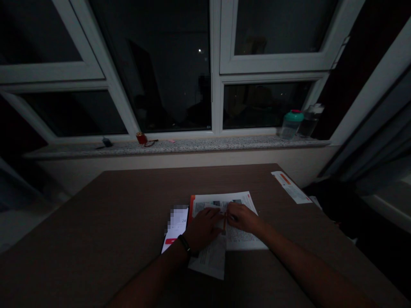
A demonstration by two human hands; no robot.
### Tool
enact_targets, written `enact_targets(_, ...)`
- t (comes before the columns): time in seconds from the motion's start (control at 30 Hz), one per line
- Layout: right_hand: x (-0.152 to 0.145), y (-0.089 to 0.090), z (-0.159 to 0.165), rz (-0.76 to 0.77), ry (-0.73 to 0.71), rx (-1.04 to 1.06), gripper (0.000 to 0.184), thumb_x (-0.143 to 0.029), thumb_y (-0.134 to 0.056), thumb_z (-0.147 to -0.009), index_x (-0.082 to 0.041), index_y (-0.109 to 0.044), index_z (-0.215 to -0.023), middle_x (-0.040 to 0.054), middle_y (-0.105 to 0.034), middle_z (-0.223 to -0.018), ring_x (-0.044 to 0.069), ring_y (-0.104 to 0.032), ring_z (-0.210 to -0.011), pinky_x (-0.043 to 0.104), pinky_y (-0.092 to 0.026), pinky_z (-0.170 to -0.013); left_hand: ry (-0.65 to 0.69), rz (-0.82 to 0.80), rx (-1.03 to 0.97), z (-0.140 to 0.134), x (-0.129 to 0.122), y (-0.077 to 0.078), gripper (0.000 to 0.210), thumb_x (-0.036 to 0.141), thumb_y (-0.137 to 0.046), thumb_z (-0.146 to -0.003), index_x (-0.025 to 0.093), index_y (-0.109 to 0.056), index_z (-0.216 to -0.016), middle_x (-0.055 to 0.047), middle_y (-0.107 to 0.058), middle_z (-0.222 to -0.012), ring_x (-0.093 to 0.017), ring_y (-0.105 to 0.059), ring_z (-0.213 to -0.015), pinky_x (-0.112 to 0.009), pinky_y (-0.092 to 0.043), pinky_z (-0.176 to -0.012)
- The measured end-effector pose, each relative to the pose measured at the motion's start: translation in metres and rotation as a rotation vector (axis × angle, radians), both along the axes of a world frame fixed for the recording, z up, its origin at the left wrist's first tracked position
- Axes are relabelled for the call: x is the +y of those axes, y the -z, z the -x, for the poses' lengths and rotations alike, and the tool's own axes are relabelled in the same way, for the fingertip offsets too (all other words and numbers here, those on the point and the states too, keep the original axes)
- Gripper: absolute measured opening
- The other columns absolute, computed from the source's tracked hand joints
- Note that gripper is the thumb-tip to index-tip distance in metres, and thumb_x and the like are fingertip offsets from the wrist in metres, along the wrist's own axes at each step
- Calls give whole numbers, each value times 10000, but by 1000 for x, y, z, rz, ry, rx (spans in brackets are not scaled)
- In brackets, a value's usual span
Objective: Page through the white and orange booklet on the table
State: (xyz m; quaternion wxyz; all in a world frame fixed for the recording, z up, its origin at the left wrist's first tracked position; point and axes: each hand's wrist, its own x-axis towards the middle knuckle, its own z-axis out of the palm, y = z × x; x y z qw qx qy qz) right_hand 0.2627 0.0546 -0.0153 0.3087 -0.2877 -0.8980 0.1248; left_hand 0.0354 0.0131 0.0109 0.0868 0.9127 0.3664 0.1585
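A lit phone (176,229) lies flat on the matte brown tabletop (96,222), just left of a thin printed sheet (236,239) with an orange edge. The left hand (202,229) presses on it, fingers together; the right hand (244,217) pinches its fold. A paper slip (290,186) lies near the far right edge, with bare wood around

The surface (128,222) looks like matt brown wood laminate. On it, the leaflet (237,222) is thin printed paper, lightly creased. Left of the leaflet, a phone (176,229) shows a glossy lit screen. Beyond, the sill (192,146) is speckled polished stone.
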Motion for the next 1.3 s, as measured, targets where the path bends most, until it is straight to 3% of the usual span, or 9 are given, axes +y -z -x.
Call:
enact_targets(0.13, 6, 3, 2, 4, 293, 48, 176, -49, -505, -805, -210, -463, -746, 15, -527, -749, 171, -519, -714, 259, -387, -652, -12, -13, 23, 0, -2, -2, 407, 307, -594, -940, 237, -499, -1330, -76, -509, -1397, -261, -439, -1298, -455, -388, -1077)
enact_targets(0.33, 6, 3, -1, 34, 353, 155, 151, -96, -529, -829, -212, -466, -757, 10, -547, -760, 165, -531, -709, 253, -388, -649, -25, -22, 70, 3, -2, 5, 559, 427, -581, -932, 238, -399, -1426, -101, -394, -1507, -282, -364, -1375, -479, -340, -1108)
enact_targets(0.47, 5, 3, -2, 71, 330, 173, 137, -123, -554, -840, -214, -483, -766, 3, -562, -759, 156, -536, -697, 247, -396, -645, -36, -11, 98, 5, 0, 9, 608, 426, -572, -933, 228, -345, -1461, -108, -349, -1539, -283, -323, -1404, -484, -314, -1126)
enact_targets(0.63, 3, 0, 0, 70, 259, 111, 99, -138, -558, -859, -211, -526, -800, 7, -560, -768, 154, -545, -699, 246, -410, -648, -27, -3, 90, 3, 0, 5, 587, 441, -587, -926, 218, -389, -1431, -115, -396, -1503, -291, -347, -1382, -489, -322, -1118)
enact_targets(0.9, -5, -2, 1, 112, -97, 57, 148, -63, -604, -786, -203, -557, -774, 5, -599, -785, 146, -578, -733, 239, -431, -701, -13, 8, 46, 2, 0, 2, 568, 459, -599, -917, 233, -412, -1403, -110, -459, -1429, -294, -404, -1316, -489, -341, -1091)
enact_targets(0.97, -4, -1, 2, 112, -66, 57, 160, -55, -604, -778, -203, -546, -762, 6, -593, -781, 153, -578, -751, 240, -428, -704, -15, 10, 45, 2, -1, 1, 563, 441, -605, -915, 237, -411, -1403, -107, -454, -1435, -294, -408, -1313, -490, -344, -1088)
enact_targets(1.13, 6, 0, 4, 90, 229, 90, 162, -59, -558, -799, -202, -515, -736, -2, -538, -736, 154, -538, -694, 239, -398, -643, -17, 11, 53, 2, -1, 0, 558, 438, -598, -921, 227, -416, -1405, -114, -444, -1448, -297, -401, -1324, -493, -343, -1090)
enact_targets(1.2, 6, -1, 4, 86, 241, 93, 159, -67, -551, -805, -202, -511, -733, -4, -532, -726, 152, -531, -682, 239, -395, -634, -13, 8, 50, 3, -1, 0, 550, 441, -589, -925, 239, -414, -1406, -108, -447, -1447, -295, -406, -1321, -496, -347, -1087)
enact_targets(1.3, 3, -4, 3, 55, 138, 69, 171, -63, -543, -809, -203, -507, -719, 0, -533, -716, 158, -533, -697, 247, -402, -651, -15, 2, 52, 3, 0, 2, 563, 437, -590, -924, 234, -403, -1414, -108, -447, -1446, -293, -409, -1317, -490, -354, -1084)
